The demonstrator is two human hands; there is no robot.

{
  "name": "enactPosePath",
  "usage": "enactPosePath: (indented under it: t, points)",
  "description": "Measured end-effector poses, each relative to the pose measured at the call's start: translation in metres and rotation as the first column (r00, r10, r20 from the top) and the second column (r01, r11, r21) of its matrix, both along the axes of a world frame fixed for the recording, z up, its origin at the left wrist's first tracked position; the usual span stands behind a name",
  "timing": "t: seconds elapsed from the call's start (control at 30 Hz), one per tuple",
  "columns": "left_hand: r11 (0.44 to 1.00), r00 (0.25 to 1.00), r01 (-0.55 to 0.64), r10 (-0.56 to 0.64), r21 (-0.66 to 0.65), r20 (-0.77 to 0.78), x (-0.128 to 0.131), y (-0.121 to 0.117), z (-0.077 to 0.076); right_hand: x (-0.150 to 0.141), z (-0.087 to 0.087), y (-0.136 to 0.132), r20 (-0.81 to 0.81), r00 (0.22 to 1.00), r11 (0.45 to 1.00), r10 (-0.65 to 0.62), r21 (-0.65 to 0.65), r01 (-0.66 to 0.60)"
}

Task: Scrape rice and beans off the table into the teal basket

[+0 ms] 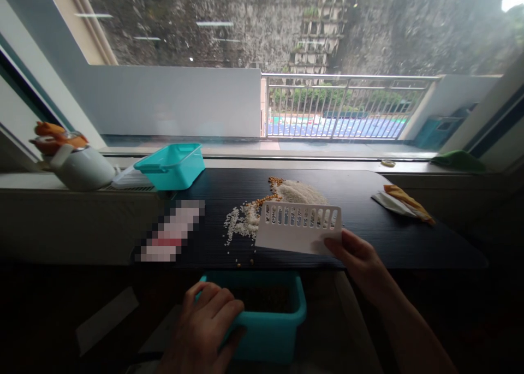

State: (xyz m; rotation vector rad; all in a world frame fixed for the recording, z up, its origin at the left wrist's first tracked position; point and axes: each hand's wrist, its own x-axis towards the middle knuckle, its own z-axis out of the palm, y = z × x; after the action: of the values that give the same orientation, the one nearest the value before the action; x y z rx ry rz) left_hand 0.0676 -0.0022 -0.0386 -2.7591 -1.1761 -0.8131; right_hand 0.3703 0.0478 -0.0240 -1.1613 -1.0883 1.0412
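Note:
My right hand pinches the right end of a white slotted plastic plate, tilted above the dark table. Behind and beside the plate lie a heap of white rice-like grains and some orange-brown kernels. More white grains are scattered to its left, with a few loose kernels near the front edge. Below that edge, my left hand grips the rim of a teal plastic bin. Dark, grainy contents show dimly inside the bin.
A second teal bin stands at the table's back left, near a grey pot on the sill. A blurred-out paper lies at left. A yellow and white packet rests on the right of the black table. Behind is a window.

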Motion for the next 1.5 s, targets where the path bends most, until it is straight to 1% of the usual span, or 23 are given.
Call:
enactPosePath:
  t: [0.1,0.2,0.4,0.53,0.57,0.63,0.73,0.83,0.9,0.93,1.07,1.27,1.37,1.5]
  points:
    - [0.999,0.999,-0.039,0.039,0.008,0.026,-0.004,-0.003,0.0,-0.004,-0.002,-0.007,0.035,0.997,0.997,0.069,-0.02,-0.068]
    - [0.996,0.993,-0.092,0.091,0.007,0.075,-0.008,-0.006,-0.002,-0.009,-0.004,-0.009,0.08,0.987,0.99,0.14,-0.003,-0.14]
    - [0.995,0.996,-0.086,0.084,0.049,0.037,-0.02,-0.004,-0.003,-0.027,-0.009,0.0,0.1,0.982,0.985,0.159,0.049,-0.164]
    - [0.995,0.996,-0.086,0.084,0.05,0.03,-0.023,-0.003,-0.003,-0.027,-0.011,-0.002,0.094,0.972,0.975,0.216,0.036,-0.22]
    - [0.995,0.996,-0.09,0.089,0.044,0.032,-0.023,-0.003,-0.003,-0.025,-0.011,-0.003,0.086,0.973,0.975,0.213,0.037,-0.217]
    - [0.995,0.995,-0.094,0.093,0.032,0.032,-0.02,-0.003,-0.004,-0.018,-0.011,-0.006,0.067,0.984,0.985,0.165,0.037,-0.167]
    - [0.995,0.994,-0.098,0.097,0.015,0.049,-0.012,-0.003,-0.004,-0.006,-0.013,-0.006,0.043,0.999,0.999,0.022,0.03,-0.024]
    - [0.995,0.992,-0.104,0.104,-0.006,0.072,-0.004,-0.003,-0.003,0.005,-0.015,-0.003,0.037,0.991,0.991,-0.129,0.046,0.127]
    - [0.996,0.994,-0.091,0.091,-0.008,0.064,-0.001,-0.002,-0.003,0.01,-0.015,0.001,0.036,0.982,0.981,-0.187,0.061,0.185]
    - [0.997,0.996,-0.071,0.071,-0.007,0.048,0.0,0.0,-0.003,0.012,-0.014,0.004,0.035,0.98,0.979,-0.197,0.07,0.194]
    - [1.0,1.0,0.0,0.0,-0.012,-0.014,0.0,0.004,-0.004,0.011,-0.012,0.024,0.049,0.985,0.982,-0.165,0.099,0.16]
    - [1.0,0.999,0.01,-0.01,0.0,-0.032,0.0,0.006,-0.006,0.002,-0.014,0.058,0.033,0.996,0.992,-0.083,0.095,0.08]
    - [1.0,0.999,0.007,-0.007,0.0,-0.031,0.001,0.005,-0.006,-0.002,-0.015,0.062,0.017,0.999,0.995,-0.048,0.089,0.046]
    - [1.0,0.999,0.003,-0.004,-0.013,-0.037,0.001,0.005,-0.005,-0.004,-0.013,0.054,0.011,1.0,0.997,-0.004,0.079,0.003]
